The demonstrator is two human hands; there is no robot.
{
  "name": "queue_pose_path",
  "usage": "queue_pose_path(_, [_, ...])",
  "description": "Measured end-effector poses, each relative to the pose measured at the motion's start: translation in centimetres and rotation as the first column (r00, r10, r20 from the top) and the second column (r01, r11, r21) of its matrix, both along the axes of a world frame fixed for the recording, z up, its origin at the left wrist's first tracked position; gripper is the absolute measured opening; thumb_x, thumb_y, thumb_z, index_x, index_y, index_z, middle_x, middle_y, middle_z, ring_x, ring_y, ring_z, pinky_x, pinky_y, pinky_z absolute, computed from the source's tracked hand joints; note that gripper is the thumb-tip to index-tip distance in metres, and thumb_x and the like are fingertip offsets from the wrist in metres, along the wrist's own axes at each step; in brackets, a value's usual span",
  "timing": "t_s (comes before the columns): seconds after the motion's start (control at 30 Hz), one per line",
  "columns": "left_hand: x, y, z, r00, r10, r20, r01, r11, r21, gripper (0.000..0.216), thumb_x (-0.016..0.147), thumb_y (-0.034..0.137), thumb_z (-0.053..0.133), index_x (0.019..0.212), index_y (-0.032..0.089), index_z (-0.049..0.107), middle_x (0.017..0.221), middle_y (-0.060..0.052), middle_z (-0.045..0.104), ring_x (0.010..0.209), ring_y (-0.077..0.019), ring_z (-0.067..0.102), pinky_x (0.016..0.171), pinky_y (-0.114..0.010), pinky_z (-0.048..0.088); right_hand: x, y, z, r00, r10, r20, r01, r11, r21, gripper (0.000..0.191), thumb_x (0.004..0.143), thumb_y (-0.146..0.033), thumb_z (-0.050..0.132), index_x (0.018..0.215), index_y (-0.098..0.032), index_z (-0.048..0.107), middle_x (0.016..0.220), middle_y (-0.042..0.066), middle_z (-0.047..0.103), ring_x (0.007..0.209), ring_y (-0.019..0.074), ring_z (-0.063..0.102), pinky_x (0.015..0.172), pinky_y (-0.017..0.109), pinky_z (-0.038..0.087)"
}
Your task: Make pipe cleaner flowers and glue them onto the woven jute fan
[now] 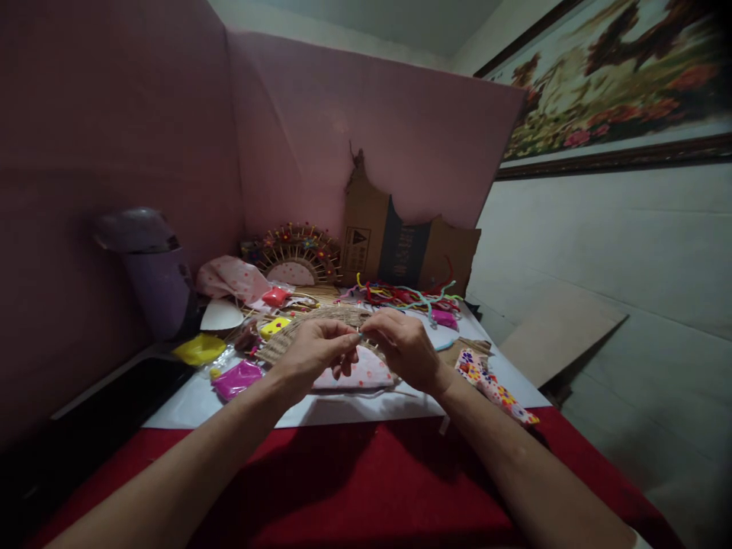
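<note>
My left hand (pixel 316 351) and my right hand (pixel 403 347) meet fingertip to fingertip above a half-round fan of thin wooden sticks (pixel 320 324) with a pale dotted centre (pixel 357 374). Both hands are closed in a pinch on a small thin piece between them, too small to name. The fan lies on a white sheet (pixel 343 408) that covers part of a red cloth (pixel 354 480).
A finished stick fan with beads (pixel 297 255) stands at the back by a cardboard piece (pixel 400 248). Coloured pipe cleaners (pixel 406 296), yellow (pixel 200 348) and magenta (pixel 237 379) clay packets, a flowered strip (pixel 495 389) and a purple jar (pixel 152 267) surround the work. Pink boards wall the back.
</note>
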State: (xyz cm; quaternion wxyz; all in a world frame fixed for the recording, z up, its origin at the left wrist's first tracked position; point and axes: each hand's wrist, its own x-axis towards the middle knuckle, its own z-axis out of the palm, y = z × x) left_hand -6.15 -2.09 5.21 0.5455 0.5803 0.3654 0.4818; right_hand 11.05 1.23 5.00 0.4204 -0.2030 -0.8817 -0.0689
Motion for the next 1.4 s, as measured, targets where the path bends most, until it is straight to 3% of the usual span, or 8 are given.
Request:
queue_pose_path(0.17, [0.2,-0.3,0.4,0.998,0.054,0.033,-0.055,0.998,0.028,0.017,0.069,0.023,0.064,0.057,0.013,0.057,0.046,0.001,0.056,0.035,-0.0063,0.046,0.038,-0.019,0.032,0.2,0.2,0.0,0.997,0.077,-0.029,-0.077,0.997,-0.013,0.011,0.086,-0.011,0.045,0.089,-0.016,0.055,0.080,0.006,0.060,0.074,0.0149,0.055,0.068,0.027,0.043])
queue_pose_path(0.4, [1.0,-0.5,-0.1,0.957,0.221,0.186,-0.235,0.970,0.061,0.011,0.067,0.019,0.063,0.059,0.013,0.057,0.046,0.003,0.055,0.038,-0.0067,0.045,0.038,-0.019,0.032,-0.3,-0.4,-0.3,1.000,-0.006,0.020,0.005,1.000,0.031,0.012,0.085,-0.013,0.044,0.079,-0.017,0.052,0.071,0.004,0.055,0.067,0.0150,0.049,0.063,0.027,0.038])
queue_pose_path(0.67, [1.8,-0.9,-0.7,0.908,0.275,0.316,-0.286,0.958,-0.010,0.013,0.067,0.020,0.064,0.060,0.013,0.056,0.047,0.003,0.054,0.039,-0.0052,0.043,0.039,-0.017,0.030,-1.3,-1.5,-0.6,0.999,-0.048,0.022,0.047,0.997,0.055,0.015,0.084,-0.011,0.041,0.074,-0.017,0.050,0.067,0.003,0.052,0.063,0.0145,0.047,0.060,0.026,0.036])
queue_pose_path(0.83, [1.2,-0.6,-0.4,0.947,0.247,0.206,-0.278,0.950,0.139,0.016,0.071,0.028,0.064,0.068,0.013,0.060,0.057,0.000,0.060,0.046,-0.0084,0.050,0.043,-0.020,0.037,-0.8,-1.0,-0.5,0.993,-0.111,-0.038,0.110,0.993,-0.030,0.013,0.083,-0.010,0.043,0.076,-0.017,0.051,0.067,0.002,0.052,0.060,0.0134,0.047,0.059,0.025,0.036])
queue_pose_path(0.93, [0.8,-0.3,-0.3,0.948,0.305,0.092,-0.319,0.913,0.255,0.016,0.071,0.028,0.064,0.079,0.014,0.066,0.058,0.000,0.060,0.048,-0.0097,0.051,0.043,-0.020,0.038,-0.3,-0.6,-0.3,0.995,-0.103,0.002,0.103,0.995,0.000,0.013,0.085,-0.012,0.043,0.080,-0.017,0.054,0.071,0.003,0.056,0.064,0.0137,0.050,0.060,0.025,0.037])
queue_pose_path(1.03, [0.6,-0.1,-0.2,0.954,0.298,-0.043,-0.270,0.910,0.316,0.011,0.068,0.024,0.066,0.071,0.014,0.069,0.055,0.000,0.059,0.046,-0.0090,0.049,0.042,-0.019,0.038,0.0,-0.3,-0.1,0.990,-0.127,0.061,0.123,0.991,0.057,0.014,0.086,-0.013,0.044,0.083,-0.018,0.056,0.076,0.004,0.058,0.069,0.0143,0.052,0.063,0.025,0.037])
queue_pose_path(1.2, [0.7,-0.3,-0.1,0.959,0.233,-0.159,-0.189,0.949,0.251,0.010,0.068,0.023,0.064,0.064,0.014,0.065,0.053,0.000,0.058,0.042,-0.0079,0.048,0.039,-0.019,0.035,0.4,0.1,0.1,0.987,-0.146,0.062,0.141,0.987,0.078,0.015,0.088,-0.016,0.044,0.082,-0.018,0.058,0.077,0.004,0.059,0.071,0.0145,0.053,0.065,0.025,0.038])
queue_pose_path(1.4, [0.7,-0.7,0.3,0.984,0.147,-0.101,-0.132,0.982,0.139,0.020,0.068,0.027,0.064,0.055,0.013,0.059,0.045,0.002,0.053,0.037,-0.0068,0.043,0.037,-0.018,0.031,0.7,0.0,0.3,0.993,-0.093,0.075,0.085,0.991,0.100,0.014,0.088,-0.018,0.046,0.087,-0.019,0.060,0.080,0.004,0.060,0.074,0.0143,0.054,0.067,0.025,0.039])
